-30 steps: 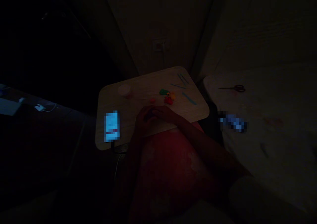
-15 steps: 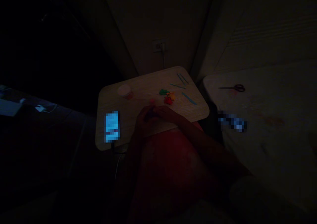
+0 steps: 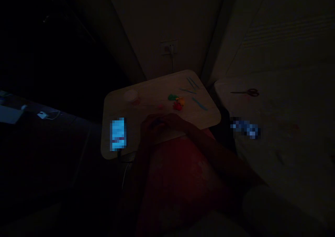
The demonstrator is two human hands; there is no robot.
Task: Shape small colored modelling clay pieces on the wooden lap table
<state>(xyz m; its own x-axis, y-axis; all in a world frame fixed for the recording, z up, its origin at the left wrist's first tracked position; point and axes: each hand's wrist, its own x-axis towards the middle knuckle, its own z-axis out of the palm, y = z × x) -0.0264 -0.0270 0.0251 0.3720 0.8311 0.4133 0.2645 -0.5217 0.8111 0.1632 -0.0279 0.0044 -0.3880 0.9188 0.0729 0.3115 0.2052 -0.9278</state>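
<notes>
In dim light my left hand (image 3: 148, 128) and my right hand (image 3: 176, 121) meet over the front of a small table. Fingers of both are curled around a dark blue-purple lump of modelling clay (image 3: 157, 121), mostly covered by them. Just beyond the fingertips lies a small pink piece of clay (image 3: 160, 106). Further right, green clay (image 3: 172, 97), orange clay (image 3: 180, 101) and red clay (image 3: 177, 106) sit touching in a cluster.
Several thin blue modelling tools (image 3: 199, 103) lie at the table's (image 3: 115, 104) right. A pale tub (image 3: 131, 96) stands back left, a lit phone (image 3: 118, 134) front left. Scissors (image 3: 246, 92) and a blurred item (image 3: 246, 129) rest on the pale surface at right. Behind is a wall socket (image 3: 169, 47).
Both hands have shifted slightly, the left one a little to the left and toward me. More of the blue-purple lump shows between them. Everything on the table stays put.
</notes>
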